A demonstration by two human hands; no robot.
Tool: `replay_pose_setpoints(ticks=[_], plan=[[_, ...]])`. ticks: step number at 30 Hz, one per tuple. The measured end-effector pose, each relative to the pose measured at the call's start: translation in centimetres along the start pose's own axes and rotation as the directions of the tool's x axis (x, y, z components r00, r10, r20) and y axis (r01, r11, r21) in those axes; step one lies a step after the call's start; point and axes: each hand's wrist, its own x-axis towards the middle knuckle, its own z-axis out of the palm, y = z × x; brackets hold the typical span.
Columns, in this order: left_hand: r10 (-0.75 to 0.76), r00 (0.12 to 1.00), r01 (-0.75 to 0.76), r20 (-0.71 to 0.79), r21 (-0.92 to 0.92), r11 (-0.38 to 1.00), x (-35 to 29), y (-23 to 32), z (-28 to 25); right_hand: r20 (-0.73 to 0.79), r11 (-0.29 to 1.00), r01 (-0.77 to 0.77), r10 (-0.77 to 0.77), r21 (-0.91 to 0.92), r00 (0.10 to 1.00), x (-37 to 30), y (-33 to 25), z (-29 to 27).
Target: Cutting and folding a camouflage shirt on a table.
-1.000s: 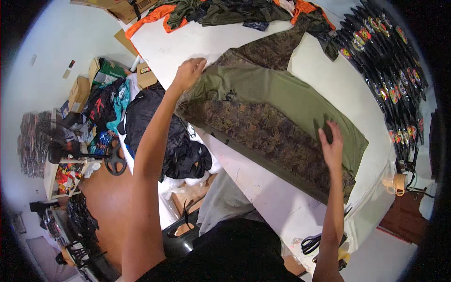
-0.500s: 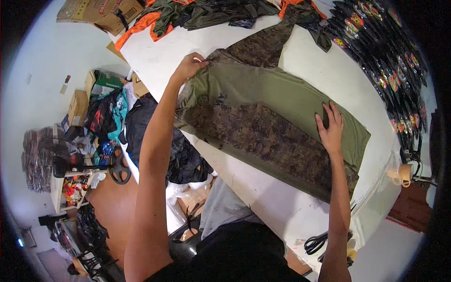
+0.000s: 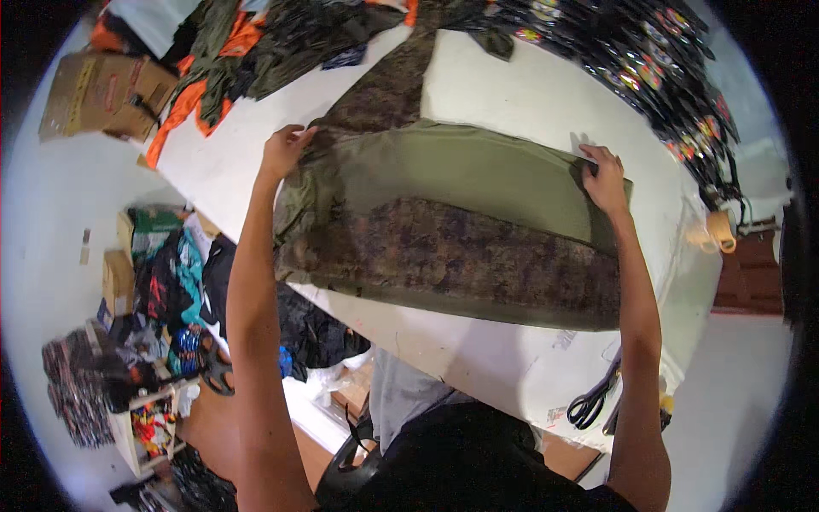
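A long-sleeved shirt (image 3: 495, 175), olive green with dark camouflage panels, lies spread sideways on a white table. Its camouflage sleeve (image 3: 380, 90) stretches away toward the table's far side. My left hand (image 3: 286, 152) pinches the cloth at the left, beside the base of that sleeve. At the far right corner, by the hem, my right hand (image 3: 604, 177) has its fingers bent over the edge of the fabric and seems to grip it. Part of the hem is hidden under my right forearm.
Black-handled scissors (image 3: 589, 405) lie near the front right of the white table (image 3: 503, 358). Olive and orange garments (image 3: 290, 51) are heaped at the back left. Many black packaged items (image 3: 631, 60) line the far right. Beyond the right end is an orange mug-like object (image 3: 721, 230).
My right hand has gone from lying flat on the shirt to its far right corner. The shirt has turned, its right end swinging away from me. The view has shifted too.
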Motion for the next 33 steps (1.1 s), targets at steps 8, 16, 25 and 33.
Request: replay_pose_setpoints(ticks=[8, 16, 25, 33], plan=[[-0.225, 0.974, 0.225, 0.035, -0.307, 0.925, 3.0, 0.0, 0.3, 0.218, 1.0, -0.007, 0.011, -0.016, 0.976, 1.2, 2.6, -2.9], [-0.22, 0.967, 0.253, 0.127, -0.547, 0.798, -0.4, 2.0, -2.9, -0.022, 0.974, 0.051, -0.047, 0.222, 0.999, -1.9, 2.5, -6.4], [-0.195, 0.976, 0.212, 0.095, -0.605, 0.768, -4.2, 0.8, -4.3, -0.161, 0.974, 0.227, -0.222, 0.009, 0.962, -9.8, 0.2, -11.3], [-0.157, 0.981, 0.192, 0.112, -0.655, 0.731, -7.0, -0.8, -3.4, -0.182, 0.979, 0.196, -0.182, 0.06, 0.966, -15.7, -1.9, -10.6]])
